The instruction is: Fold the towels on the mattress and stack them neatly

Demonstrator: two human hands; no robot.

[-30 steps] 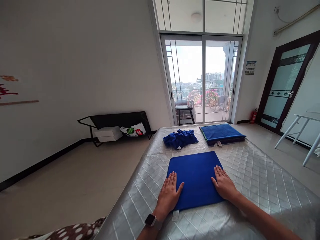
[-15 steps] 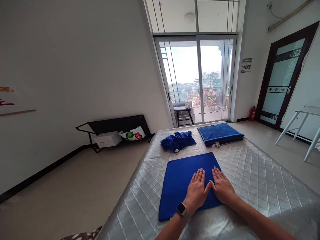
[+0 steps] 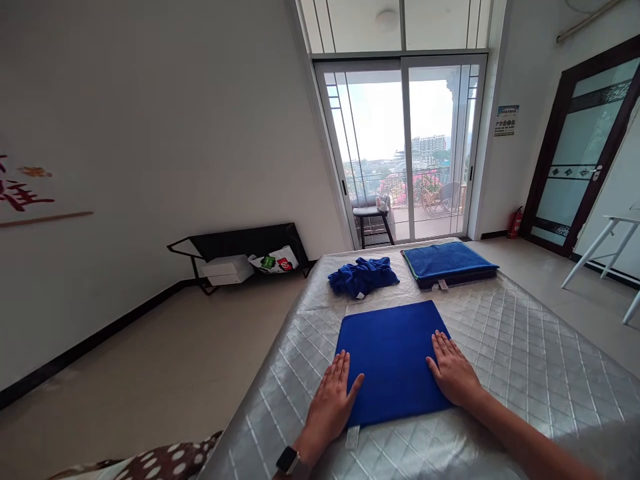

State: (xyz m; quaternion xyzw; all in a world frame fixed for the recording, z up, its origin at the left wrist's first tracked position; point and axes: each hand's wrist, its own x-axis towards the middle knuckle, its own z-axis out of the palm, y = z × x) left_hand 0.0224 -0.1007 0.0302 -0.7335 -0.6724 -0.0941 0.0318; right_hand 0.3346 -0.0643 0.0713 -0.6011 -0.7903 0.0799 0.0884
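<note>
A flat blue cloth [image 3: 393,363] lies on the silver quilted cover [image 3: 525,353], with a white tag at its near edge. My left hand [image 3: 331,399], wearing a watch at the wrist, rests flat on the cloth's left edge with fingers stretched out. On the right edge lies my right hand [image 3: 454,370], palm down, thumb apart from the fingers. Neither hand grips anything. Beyond the cloth sit a crumpled blue cloth [image 3: 363,276] and, to its right, a stack of folded cloths [image 3: 449,261] with a blue one on top.
A black rack [image 3: 240,241] with white boxes [image 3: 227,269] and a printed bag stands by the left wall. Behind the covered surface are sliding glass doors [image 3: 406,153]. A white table [image 3: 620,227] and a fire extinguisher [image 3: 515,223] are at the right.
My left hand has moved left, from the middle of the blue cloth to its left edge. My right hand stays at the right edge. The view has shifted slightly.
</note>
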